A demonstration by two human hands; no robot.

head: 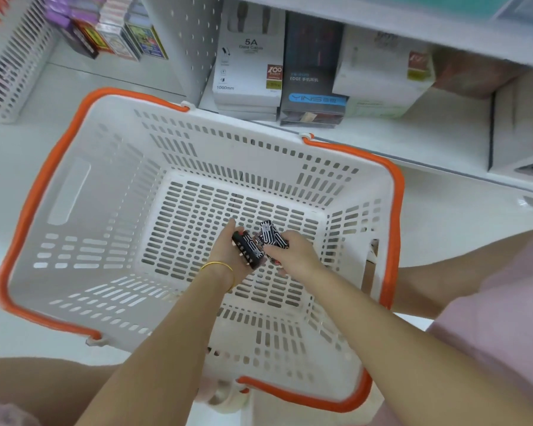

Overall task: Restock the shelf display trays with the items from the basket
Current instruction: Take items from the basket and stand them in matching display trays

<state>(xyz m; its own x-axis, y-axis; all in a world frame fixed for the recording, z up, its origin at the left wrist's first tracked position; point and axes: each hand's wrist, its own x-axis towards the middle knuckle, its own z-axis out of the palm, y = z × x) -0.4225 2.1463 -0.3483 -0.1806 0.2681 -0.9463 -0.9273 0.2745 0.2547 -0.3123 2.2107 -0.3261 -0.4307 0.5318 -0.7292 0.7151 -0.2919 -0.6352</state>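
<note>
A white slotted basket with orange handles sits on the floor below me, and both my arms reach down into it. Near its bottom, my left hand, with a gold bangle on the wrist, grips a small black box with white line patterns. Right beside it, my right hand is closed on two or more similar black patterned boxes. The basket floor around my hands shows no other items. A white perforated display tray stands on the shelf at the far left.
The low shelf behind the basket holds white data cable boxes, a dark earphone box and more white boxes to the right. Card packs stand at the upper left. A white pegboard divider separates them. My knees flank the basket.
</note>
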